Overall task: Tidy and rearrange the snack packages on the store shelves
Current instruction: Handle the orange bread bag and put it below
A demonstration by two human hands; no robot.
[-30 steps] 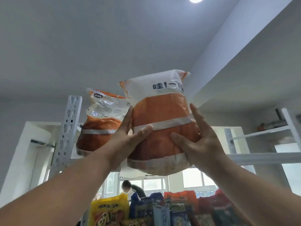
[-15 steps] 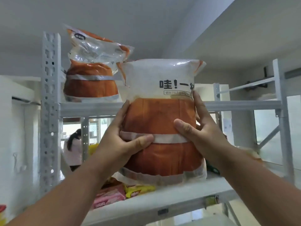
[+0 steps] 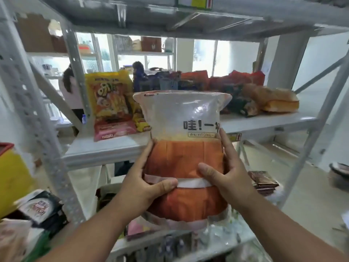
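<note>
I hold a large clear-topped snack bag [image 3: 184,159] with an orange lower part and black lettering, upright in front of the white metal shelf [image 3: 105,148]. My left hand [image 3: 145,184] grips its left side with the thumb across the white band. On the bag's right side my right hand [image 3: 226,173] grips it, thumb on the front. A yellow snack bag [image 3: 110,99] stands on the shelf behind, with a pink packet [image 3: 113,130] lying before it.
Several red, blue and brown packages [image 3: 241,93] crowd the back and right of the shelf. A perforated upright post [image 3: 35,114] stands at left. Dark packets [image 3: 43,208] and a yellow box [image 3: 13,178] sit lower left. Two people [image 3: 71,89] are behind the shelving.
Both hands have brought the bag down from beside the top shelf to below the middle shelf's level. My view has tilted down from the ceiling to the middle and lower shelves.
</note>
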